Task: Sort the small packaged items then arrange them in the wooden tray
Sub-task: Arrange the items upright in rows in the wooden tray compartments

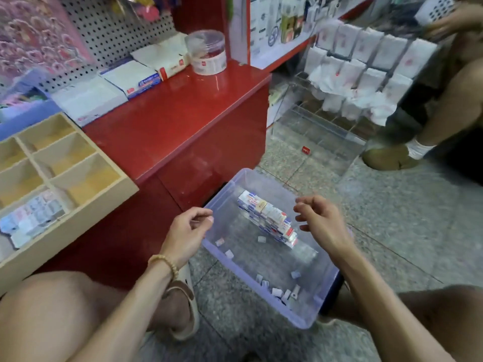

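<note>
Stack of small packets [269, 220] lay in the clear bin [308, 318] on the floor, long axis diagonal, between both empty, loosely curled hands, right hand [317, 220] nearer than left hand [189, 231]; wooden tray [125, 185] far left.

wooden tray [125, 188] cropped left, package labels blurred

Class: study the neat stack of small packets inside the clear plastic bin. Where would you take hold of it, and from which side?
Grip the stack of small packets across its two long faces, coming down from above through the open top of the clear plastic bin. It lies as a narrow diagonal row, and the bin's walls likely block a sideways approach. Both hands hover either side, holding nothing.
</note>
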A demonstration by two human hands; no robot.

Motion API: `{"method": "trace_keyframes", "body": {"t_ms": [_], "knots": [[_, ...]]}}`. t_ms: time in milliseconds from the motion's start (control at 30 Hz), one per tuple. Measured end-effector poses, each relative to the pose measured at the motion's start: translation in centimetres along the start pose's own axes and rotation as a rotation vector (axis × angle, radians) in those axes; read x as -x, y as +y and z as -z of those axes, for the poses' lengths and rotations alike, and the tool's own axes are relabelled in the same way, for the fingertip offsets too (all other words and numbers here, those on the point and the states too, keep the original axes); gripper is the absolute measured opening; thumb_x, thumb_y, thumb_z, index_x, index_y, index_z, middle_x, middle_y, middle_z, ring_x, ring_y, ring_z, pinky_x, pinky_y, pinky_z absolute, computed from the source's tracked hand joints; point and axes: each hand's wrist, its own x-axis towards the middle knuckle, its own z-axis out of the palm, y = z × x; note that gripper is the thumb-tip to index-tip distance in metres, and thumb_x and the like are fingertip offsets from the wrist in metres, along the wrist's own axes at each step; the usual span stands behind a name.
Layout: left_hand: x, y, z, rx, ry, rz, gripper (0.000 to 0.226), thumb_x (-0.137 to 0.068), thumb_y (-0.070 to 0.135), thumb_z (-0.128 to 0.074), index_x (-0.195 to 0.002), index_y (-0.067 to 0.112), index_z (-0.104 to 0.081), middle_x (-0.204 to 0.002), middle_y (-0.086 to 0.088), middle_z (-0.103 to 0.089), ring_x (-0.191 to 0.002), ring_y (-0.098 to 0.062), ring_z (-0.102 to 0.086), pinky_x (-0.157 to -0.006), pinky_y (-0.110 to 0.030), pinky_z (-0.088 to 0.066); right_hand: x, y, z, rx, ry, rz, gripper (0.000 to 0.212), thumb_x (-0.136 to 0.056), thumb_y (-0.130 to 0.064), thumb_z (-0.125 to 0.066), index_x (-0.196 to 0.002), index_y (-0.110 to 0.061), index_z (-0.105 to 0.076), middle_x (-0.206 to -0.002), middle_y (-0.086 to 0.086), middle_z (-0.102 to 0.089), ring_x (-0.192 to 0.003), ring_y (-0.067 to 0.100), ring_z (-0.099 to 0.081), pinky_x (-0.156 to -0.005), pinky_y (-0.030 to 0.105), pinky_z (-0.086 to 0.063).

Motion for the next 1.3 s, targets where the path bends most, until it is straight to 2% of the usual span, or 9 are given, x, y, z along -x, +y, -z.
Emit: {"method": "trace_keyframes", "body": {"t_ms": [133,300,533,600,667,800,1033,1167,1300], "knots": [[-3.3,-2.8,-3.9,-0.1,-0.098,0.04,0.01,-0.094,0.018,-0.061,-0.102,0.021,-0.067,-0.091,0.004,-0.065,-0.087,-0.016,-0.061,-0.088,-0.039,-0.053,-1.2,5.2,0.0,0.066,-0.034,-0.094,0.017,-0.098,-0.009,-0.053,-0.086,0.001,-0.061,-0.082,0.028,-0.057,-0.073,0.024,-0.052,-0.068,0.042,-0.044],[-7.8,-7.2,-6.5,-0.468,-0.17,-0.113,0.029,-0.098,0.028,-0.055,-0.118,0.01,-0.064,-0.114,-0.007,-0.061,-0.096,-0.02,-0.061,-0.089,-0.034,-0.049,-3.9,11.5,-2.7,0.188,-0.089,-0.226,0.009,-0.098,-0.017,-0.056,-0.092,-0.018,-0.062,-0.076,0.004,-0.062,-0.074,0.023,-0.057,-0.07,0.037,-0.047],[-11.0,-14.7,-7.9,-0.858,-0.221,-0.211,0.055,-0.093,0.051,-0.032,-0.113,0.013,-0.065,-0.116,-0.006,-0.06,-0.114,-0.025,-0.055,-0.088,-0.038,-0.048,-9.8,19.1,-9.1,0.45,-0.328,-0.196,0.018,-0.092,-0.019,-0.053,-0.074,-0.022,-0.053,-0.08,0.007,-0.058,-0.075,0.024,-0.054,-0.063,0.029,-0.031],[-11.0,-15.1,-8.2,-0.882,-0.132,-0.253,0.047,-0.094,0.048,-0.036,-0.107,0.016,-0.067,-0.111,-0.002,-0.061,-0.109,-0.019,-0.056,-0.08,-0.034,-0.047,-11.6,22.0,-11.1,0.518,-0.371,-0.188,0.016,-0.091,-0.022,-0.053,-0.098,-0.013,-0.064,-0.102,0.015,-0.061,-0.089,0.031,-0.058,-0.069,0.026,-0.033],[-11.0,-15.2,-8.6,-0.862,-0.08,-0.258,0.041,-0.094,0.047,-0.04,-0.104,0.018,-0.067,-0.109,0.0,-0.062,-0.105,-0.017,-0.055,-0.08,-0.033,-0.045,-13.0,25.0,-13.1,0.603,-0.375,-0.193,0.043,-0.094,-0.023,-0.056,-0.132,-0.003,-0.053,-0.129,0.023,-0.051,-0.107,0.039,-0.057,-0.08,0.033,-0.042],[-11.0,-15.0,-9.0,-0.853,-0.012,-0.271,0.039,-0.093,0.045,-0.043,-0.099,0.016,-0.068,-0.102,0.0,-0.062,-0.1,-0.015,-0.054,-0.077,-0.026,-0.039,-14.6,28.3,-17.4,0.671,-0.307,-0.143,0.053,-0.091,-0.023,-0.059,-0.138,-0.002,-0.046,-0.135,0.025,-0.043,-0.119,0.042,-0.046,-0.089,0.042,-0.043],[-11.1,-14.9,-9.0,-0.856,0.01,-0.292,0.035,-0.093,0.04,-0.046,-0.098,0.014,-0.069,-0.097,0.001,-0.064,-0.092,-0.02,-0.061,-0.074,-0.038,-0.048,-15.3,30.5,-21.6,0.778,-0.639,0.365,0.065,-0.073,-0.033,-0.071,-0.133,-0.014,-0.057,-0.132,0.016,-0.056,-0.115,0.039,-0.055,-0.089,0.047,-0.05],[-11.2,-15.0,-9.0,-0.864,0.007,-0.281,0.035,-0.092,0.04,-0.047,-0.099,0.014,-0.069,-0.098,0.001,-0.064,-0.092,-0.02,-0.062,-0.074,-0.039,-0.05,-17.3,32.2,-22.9,0.956,-0.785,0.83,0.049,-0.082,-0.034,-0.053,-0.128,-0.019,-0.062,-0.142,0.014,-0.056,-0.124,0.04,-0.054,-0.096,0.046,-0.04],[-11.1,-15.1,-9.0,-0.868,0.005,-0.277,0.035,-0.092,0.041,-0.046,-0.099,0.015,-0.068,-0.098,0.003,-0.064,-0.093,-0.018,-0.062,-0.074,-0.033,-0.047,-16.9,34.4,-21.1,1.019,-0.867,1.016,0.043,-0.093,-0.029,-0.042,-0.128,-0.013,-0.063,-0.138,0.019,-0.057,-0.124,0.041,-0.055,-0.103,0.05,-0.039]]}}
